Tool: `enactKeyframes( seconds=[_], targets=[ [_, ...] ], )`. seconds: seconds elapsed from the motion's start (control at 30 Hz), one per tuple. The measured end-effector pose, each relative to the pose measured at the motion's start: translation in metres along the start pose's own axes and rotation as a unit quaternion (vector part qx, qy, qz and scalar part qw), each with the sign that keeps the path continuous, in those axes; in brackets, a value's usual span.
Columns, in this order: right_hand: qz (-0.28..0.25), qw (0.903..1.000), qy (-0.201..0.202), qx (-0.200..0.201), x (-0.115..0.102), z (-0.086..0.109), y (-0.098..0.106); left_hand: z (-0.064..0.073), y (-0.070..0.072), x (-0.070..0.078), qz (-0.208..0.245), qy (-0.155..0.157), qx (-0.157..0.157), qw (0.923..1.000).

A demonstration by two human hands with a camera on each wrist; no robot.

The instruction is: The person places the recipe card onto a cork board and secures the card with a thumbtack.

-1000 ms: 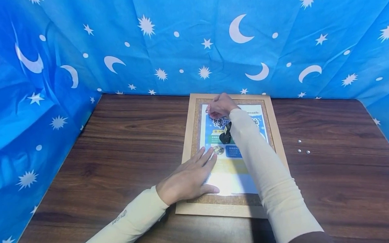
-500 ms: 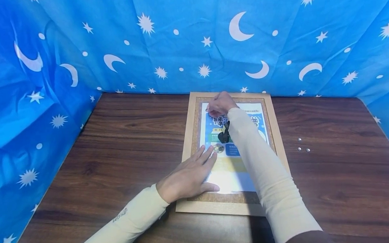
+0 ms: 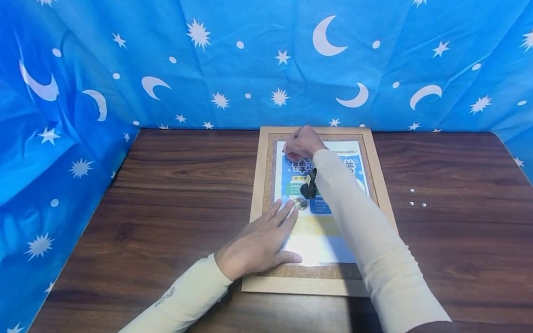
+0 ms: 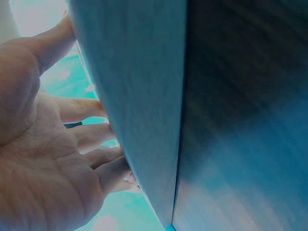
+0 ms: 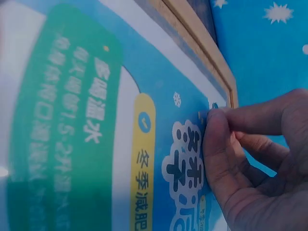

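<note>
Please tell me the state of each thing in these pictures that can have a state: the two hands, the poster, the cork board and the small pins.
left hand: flat, fingers straight, pressing the poster down.
right hand: fingers pinched at the poster's top left corner; what they pinch is hidden.
poster: lying flat on the cork board.
cork board: flat on the table.
pins: three, loose on the table, untouched.

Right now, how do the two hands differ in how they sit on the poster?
The left hand lies flat with straight fingers pressing the poster near its lower left; the right hand is curled, thumb and fingers pinched together at the poster's top left corner. The left is near the cork board frame's near end, the right at its far end. What the right hand pinches is hidden. Both wear cream sleeves.
</note>
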State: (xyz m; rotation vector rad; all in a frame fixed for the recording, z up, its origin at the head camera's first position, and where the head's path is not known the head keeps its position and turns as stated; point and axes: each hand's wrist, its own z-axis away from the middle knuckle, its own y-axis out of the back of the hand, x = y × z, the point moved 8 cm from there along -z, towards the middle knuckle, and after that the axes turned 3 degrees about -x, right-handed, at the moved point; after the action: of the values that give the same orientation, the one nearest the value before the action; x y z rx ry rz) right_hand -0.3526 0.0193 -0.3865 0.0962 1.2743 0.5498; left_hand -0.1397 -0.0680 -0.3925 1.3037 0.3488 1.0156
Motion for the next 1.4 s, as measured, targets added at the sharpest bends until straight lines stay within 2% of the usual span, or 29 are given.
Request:
enactKeyframes(
  seconds=[0.2, 0.37, 0.6, 0.83, 0.97, 1.17, 1.4],
  targets=[
    [0.047, 0.9983, 0.025, -0.025, 0.005, 0.009, 0.003, -0.003, -0.002, 0.001, -0.002, 0.001, 0.002, 1.0],
    [0.058, 0.9969, 0.046, -0.029, 0.008, 0.026, 0.02, -0.004, -0.006, 0.0, 0.01, 0.009, -0.001, 0.9999],
    [0.104, 0.9925, 0.064, 0.008, 0.019, 0.064, 0.066, -0.006, -0.004, 0.0, 0.012, 0.006, 0.001, 0.9999],
    [0.174, 0.9791, 0.094, 0.048, 0.044, 0.106, 0.12, -0.007, 0.001, 0.0, 0.017, 0.004, 0.002, 0.9998],
    [0.21, 0.9714, 0.087, 0.067, 0.066, 0.13, 0.15, -0.006, 0.002, -0.002, 0.015, 0.003, 0.007, 0.9999],
    [0.264, 0.9598, 0.049, 0.082, 0.102, 0.156, 0.181, -0.003, 0.002, -0.004, 0.008, -0.003, 0.015, 0.9998],
    [0.288, 0.9553, 0.002, 0.066, 0.142, 0.175, 0.193, 0.005, 0.004, -0.013, 0.028, 0.011, 0.008, 0.9995]
  ],
)
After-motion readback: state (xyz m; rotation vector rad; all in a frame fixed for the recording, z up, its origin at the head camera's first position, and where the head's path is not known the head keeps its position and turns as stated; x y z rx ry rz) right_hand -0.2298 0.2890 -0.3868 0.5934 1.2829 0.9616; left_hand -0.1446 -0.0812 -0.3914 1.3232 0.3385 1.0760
